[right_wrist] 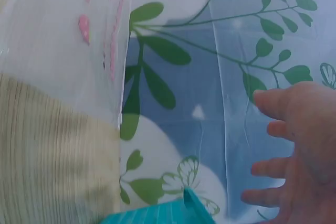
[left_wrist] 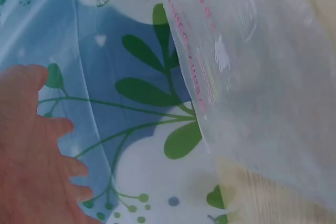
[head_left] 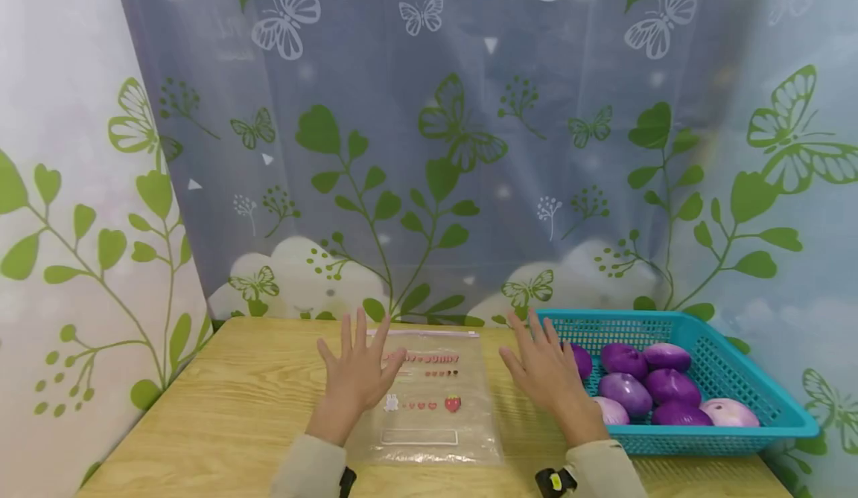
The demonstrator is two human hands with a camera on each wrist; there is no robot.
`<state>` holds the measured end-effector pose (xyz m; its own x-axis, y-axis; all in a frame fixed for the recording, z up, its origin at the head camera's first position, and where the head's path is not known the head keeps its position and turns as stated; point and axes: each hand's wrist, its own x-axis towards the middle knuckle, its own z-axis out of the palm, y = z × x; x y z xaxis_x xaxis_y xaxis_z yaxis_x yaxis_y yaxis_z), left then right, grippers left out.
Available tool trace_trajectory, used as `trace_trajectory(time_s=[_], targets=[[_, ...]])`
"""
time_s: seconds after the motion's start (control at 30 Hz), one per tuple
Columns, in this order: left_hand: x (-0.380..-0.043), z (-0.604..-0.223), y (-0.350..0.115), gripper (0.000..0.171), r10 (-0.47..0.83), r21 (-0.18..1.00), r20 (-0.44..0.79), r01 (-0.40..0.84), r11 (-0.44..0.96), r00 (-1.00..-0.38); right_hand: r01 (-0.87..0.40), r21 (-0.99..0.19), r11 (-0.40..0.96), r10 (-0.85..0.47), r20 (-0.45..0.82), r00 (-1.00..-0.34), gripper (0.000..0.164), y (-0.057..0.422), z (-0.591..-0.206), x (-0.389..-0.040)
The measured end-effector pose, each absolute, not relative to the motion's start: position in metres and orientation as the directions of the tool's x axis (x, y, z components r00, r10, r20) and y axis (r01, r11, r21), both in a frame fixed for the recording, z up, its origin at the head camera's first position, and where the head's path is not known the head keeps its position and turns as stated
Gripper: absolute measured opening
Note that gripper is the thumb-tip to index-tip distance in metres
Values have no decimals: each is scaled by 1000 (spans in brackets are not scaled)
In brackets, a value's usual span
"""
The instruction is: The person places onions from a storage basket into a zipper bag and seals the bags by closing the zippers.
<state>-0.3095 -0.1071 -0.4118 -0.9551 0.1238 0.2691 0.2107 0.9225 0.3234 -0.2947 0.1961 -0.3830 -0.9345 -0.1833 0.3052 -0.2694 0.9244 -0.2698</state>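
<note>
A clear zip bag with pink lettering, a bunny and a strawberry print lies flat on the table. My left hand is spread over the bag's left edge, fingers straight, holding nothing. To the right of the bag, my right hand is held out with fingers spread, its palm side bare in the right wrist view. It overlaps the left end of a teal basket in the head view. Several purple onions lie in that basket, one partly hidden behind the right hand.
The wooden table reaches back to a hanging curtain printed with leaves and butterflies. More of this printed sheet hangs at the left and right sides. The basket stands at the table's right edge.
</note>
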Motion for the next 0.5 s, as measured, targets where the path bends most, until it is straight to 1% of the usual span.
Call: trace_trajectory(time_s=[0.07,0.17,0.33,0.4,0.5], targets=[[-317,-410,-110,68,139,333,251,220,917,-958,-307,-299,903,-202,336,-920,62,193,-382,-298],[-332,-407,-115,65,178,362,204,243,900,-963,-355,-352,866,-224,362,-905,53,184,-381,-305],[-361,-405,-124,61,255,427,84,266,864,-963,-382,-415,826,-277,293,-915,34,165,-384,-323],[-372,-406,-126,58,280,439,52,274,856,-958,-396,-413,821,-303,272,-913,31,159,-388,-329],[-386,-408,-127,52,311,438,36,295,849,-950,-409,-425,808,-331,247,-911,29,151,-394,-334]])
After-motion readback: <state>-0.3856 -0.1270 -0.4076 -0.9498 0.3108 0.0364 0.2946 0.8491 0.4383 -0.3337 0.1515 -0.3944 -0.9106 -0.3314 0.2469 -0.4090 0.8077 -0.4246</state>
